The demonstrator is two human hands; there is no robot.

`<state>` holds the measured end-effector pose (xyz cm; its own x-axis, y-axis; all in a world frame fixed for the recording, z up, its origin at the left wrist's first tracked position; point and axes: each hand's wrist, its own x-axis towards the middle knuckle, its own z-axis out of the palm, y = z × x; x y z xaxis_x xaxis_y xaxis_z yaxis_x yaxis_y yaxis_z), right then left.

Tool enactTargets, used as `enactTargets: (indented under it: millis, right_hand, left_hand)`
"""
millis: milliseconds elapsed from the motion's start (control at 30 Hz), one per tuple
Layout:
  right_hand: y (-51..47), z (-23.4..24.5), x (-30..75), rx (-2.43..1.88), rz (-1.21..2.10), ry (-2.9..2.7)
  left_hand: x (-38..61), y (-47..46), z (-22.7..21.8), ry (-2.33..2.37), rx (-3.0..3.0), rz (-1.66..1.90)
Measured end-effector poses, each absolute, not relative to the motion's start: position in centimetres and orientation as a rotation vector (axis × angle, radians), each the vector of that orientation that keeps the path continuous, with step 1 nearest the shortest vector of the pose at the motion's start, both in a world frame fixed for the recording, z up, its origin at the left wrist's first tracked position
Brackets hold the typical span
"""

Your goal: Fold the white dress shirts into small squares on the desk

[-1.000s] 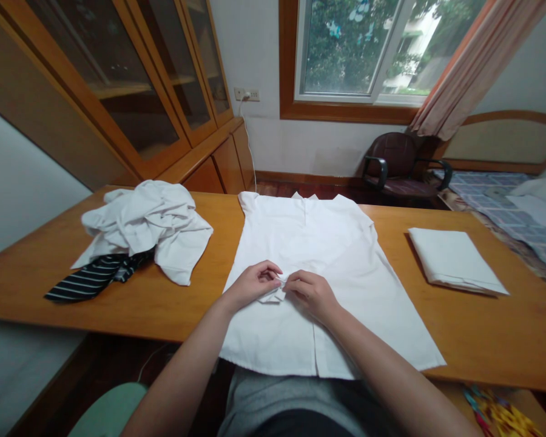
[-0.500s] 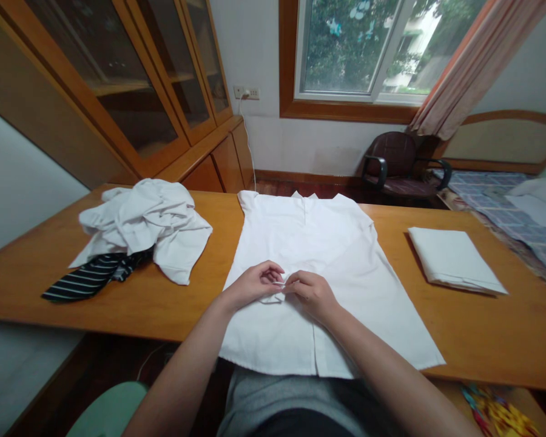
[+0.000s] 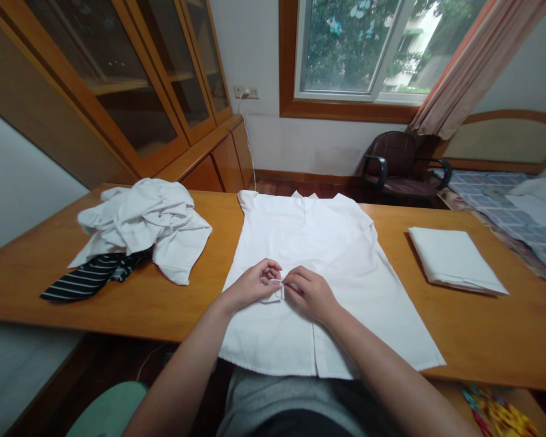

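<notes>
A white shirt [image 3: 341, 255] lies spread flat on the wooden table, its collar end towards the far edge and its hem at the near edge. Over the middle of it, my left hand [image 3: 257, 282] pinches a small white cuff [image 3: 272, 297] between thumb and fingers. From the other side, my right hand [image 3: 312, 291] grips the edge of the same cuff with its fingertips. Both sets of fingertips almost meet there. Whether a button sits between them is too small to tell.
On the left of the table [image 3: 473, 340] lie a crumpled white shirt [image 3: 150, 218] and a black striped tie [image 3: 88, 276]. A folded white garment [image 3: 455, 258] rests on the right. Below stand a green stool [image 3: 111, 413] and, at lower right, colourful strips [image 3: 505, 413].
My right fingers have shifted slightly up along the cuff edge, and more of the cuff shows beneath the fingertips. The shirt and the other garments lie as before.
</notes>
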<state>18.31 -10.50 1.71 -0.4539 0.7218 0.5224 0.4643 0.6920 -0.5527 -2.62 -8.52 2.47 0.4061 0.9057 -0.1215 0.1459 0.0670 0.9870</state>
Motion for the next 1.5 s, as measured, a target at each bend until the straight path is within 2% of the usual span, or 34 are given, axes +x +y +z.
enactTargets:
  millis: [267, 600, 867, 1500]
  right_hand:
    - [-10.44, 1.65, 18.27, -0.902, 0.547, -2.136]
    - [-10.38, 1.55, 17.84, -1.143, 0.594, -2.063]
    - [-10.02, 1.38, 18.07, -1.089, 0.675, -2.031]
    - [-9.94, 1.14, 18.24, -0.954, 0.552, -2.003]
  left_hand:
    - [-2.71, -8.24, 2.56, 1.055, 1.408, 0.781]
    - [-2.79, -8.35, 2.33, 1.106, 1.506, 0.762]
    - [-2.69, -8.30, 2.58, 1.122, 1.625, 0.782]
    - [-2.44, -8.35, 2.07, 1.040, 1.982, 0.906]
